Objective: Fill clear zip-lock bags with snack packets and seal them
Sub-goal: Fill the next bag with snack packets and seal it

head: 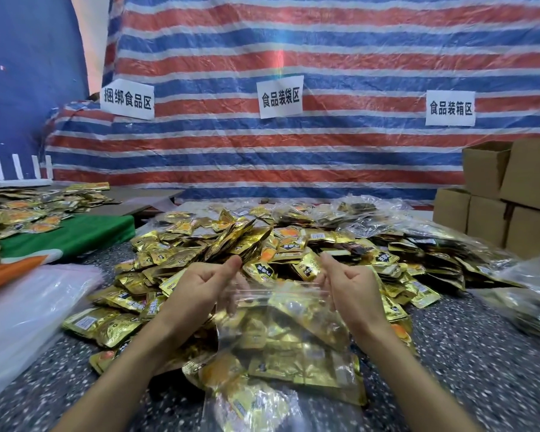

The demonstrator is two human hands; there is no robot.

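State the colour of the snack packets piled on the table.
Snack packets: shiny gold; head view.

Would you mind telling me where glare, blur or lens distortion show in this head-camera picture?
Head view: a faint rainbow flare runs down the striped tarp; the gold packets and clear bag glint; the bottom edge looks smeared; the wide lens bows the stripes toward the borders.

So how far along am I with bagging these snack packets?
Done: filled bags lie at the back. In hand: the left hand and right hand pinch the top of a part-filled clear zip-lock bag. Still to do: a large pile of loose snack packets.
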